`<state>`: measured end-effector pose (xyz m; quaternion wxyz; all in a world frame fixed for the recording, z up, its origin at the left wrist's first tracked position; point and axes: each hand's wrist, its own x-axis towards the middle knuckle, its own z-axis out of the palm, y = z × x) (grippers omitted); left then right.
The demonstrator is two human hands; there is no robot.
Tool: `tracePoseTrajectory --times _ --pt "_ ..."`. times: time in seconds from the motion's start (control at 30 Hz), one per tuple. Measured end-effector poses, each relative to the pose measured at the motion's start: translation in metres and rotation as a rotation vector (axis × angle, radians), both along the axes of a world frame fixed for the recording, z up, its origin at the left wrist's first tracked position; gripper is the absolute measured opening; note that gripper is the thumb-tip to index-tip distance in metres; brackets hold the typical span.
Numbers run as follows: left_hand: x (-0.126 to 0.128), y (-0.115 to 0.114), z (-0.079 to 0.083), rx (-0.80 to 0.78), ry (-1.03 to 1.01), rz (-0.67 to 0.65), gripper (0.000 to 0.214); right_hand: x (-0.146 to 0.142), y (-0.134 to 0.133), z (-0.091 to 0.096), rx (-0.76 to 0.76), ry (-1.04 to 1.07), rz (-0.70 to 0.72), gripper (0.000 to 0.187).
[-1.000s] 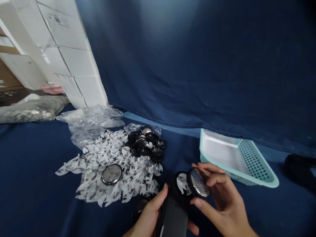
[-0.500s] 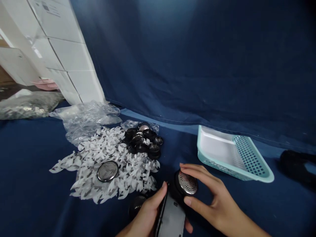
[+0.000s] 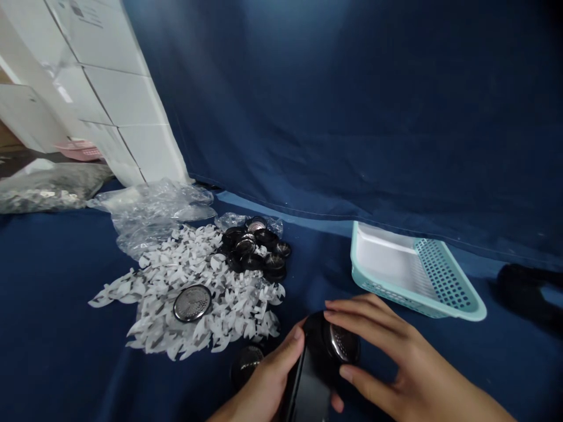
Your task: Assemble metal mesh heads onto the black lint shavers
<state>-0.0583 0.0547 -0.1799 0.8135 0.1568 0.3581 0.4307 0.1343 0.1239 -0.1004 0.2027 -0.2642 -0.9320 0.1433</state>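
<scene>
My left hand is closed around a glossy black device with a long flat body, low in the middle of the view. At its upper end sits a round cap with a shiny perforated metal face. My right hand grips this cap by its edge between thumb and fingers; whether it is fixed to the device I cannot tell. Left of my left hand lies a round black piece, partly hidden by it. Beyond it, a perforated metal disc rests on a heap of small whitish blade-shaped pieces.
Behind the heap lies a pile of black round caps, beside crumpled clear plastic bags. A turquoise basket stands at the right. At the far right is a dark object. White boxes are stacked back left, against a blue curtain.
The device has turned in my left hand, so its face now looks dark instead of grey. My right hand and the cap have shifted slightly right and down, and the cap has tilted.
</scene>
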Motion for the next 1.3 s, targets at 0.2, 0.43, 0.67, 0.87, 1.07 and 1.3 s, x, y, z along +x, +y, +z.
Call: tracePoseTrajectory --times 0.2,0.43,0.67,0.87,1.07,1.3 --pt "0.001 -0.001 -0.005 -0.03 -0.068 -0.057 0.052 0.006 -0.001 0.023 -0.142 -0.151 0.11 0.058" --pt "0.001 -0.004 0.013 -0.093 -0.039 -0.082 0.051 0.007 0.002 0.04 -0.292 -0.241 0.291 0.052" --pt "0.004 -0.012 0.018 -0.045 0.062 0.001 0.047 0.012 -0.007 0.024 -0.131 -0.105 0.084 0.051" --pt "0.0 -0.011 0.016 0.181 -0.108 0.014 0.045 0.002 -0.015 0.002 -0.002 0.065 -0.069 0.043" --pt "-0.01 -0.008 0.008 0.207 -0.243 0.034 0.047 -0.001 -0.016 0.004 -0.056 0.082 -0.064 0.04" --pt "-0.008 -0.006 0.011 0.176 -0.231 0.046 0.039 0.003 -0.014 0.014 -0.019 0.001 -0.054 0.044"
